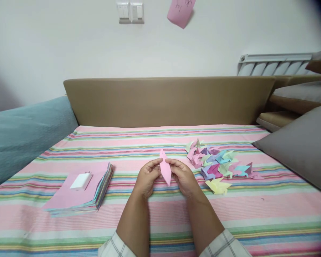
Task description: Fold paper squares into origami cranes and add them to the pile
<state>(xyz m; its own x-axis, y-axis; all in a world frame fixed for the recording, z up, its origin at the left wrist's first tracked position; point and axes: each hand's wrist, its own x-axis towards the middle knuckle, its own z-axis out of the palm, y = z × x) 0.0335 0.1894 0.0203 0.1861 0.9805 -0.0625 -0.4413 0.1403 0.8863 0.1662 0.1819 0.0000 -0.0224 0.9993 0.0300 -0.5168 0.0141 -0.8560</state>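
A pink folded paper (165, 171), long and narrow with pointed ends, is held upright between both hands in the middle of the view. My left hand (149, 175) pinches its left edge with thumb and fingers. On the opposite edge, my right hand (182, 175) grips it the same way. Some fingertips are hidden behind the paper. To the right of my right hand lies a pile of folded paper birds (216, 164) in pink, purple, blue, green and yellow. A yellow folded paper bird (218, 186) sits at the pile's near edge.
On the left, a stack of coloured paper (69, 191) has a white charger plug (81, 181) on top. Striped cloth (160, 228) covers the surface. A brown backrest (166, 101) stands behind, with a blue-covered armrest (29, 132) left and grey cushions (305, 142) right.
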